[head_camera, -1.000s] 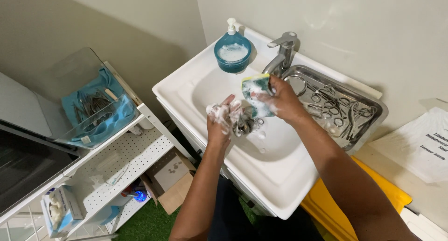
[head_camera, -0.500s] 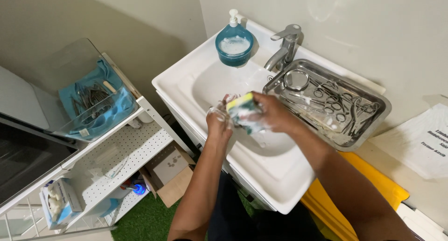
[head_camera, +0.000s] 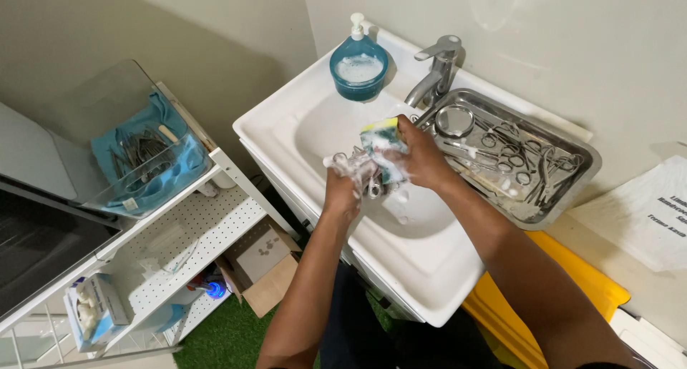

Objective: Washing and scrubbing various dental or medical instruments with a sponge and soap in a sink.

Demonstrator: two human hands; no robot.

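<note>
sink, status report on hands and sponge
Left hand gripping soapy metal tools. Right hand pressing sponge on them, over sink. Nothing in the way.

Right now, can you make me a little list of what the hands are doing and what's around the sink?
Place: white sink by a wall
Left hand: soapy, holds a metal scissor-like tool
Right hand: presses a yellow-and-blue sponge on the tool
Faucet: no running water visible
Soap: blue pump bottle on the sink's back corner
Right of the basin: steel tray of metal instruments
Left shelf: clear bin with blue cloth and more tools
</note>
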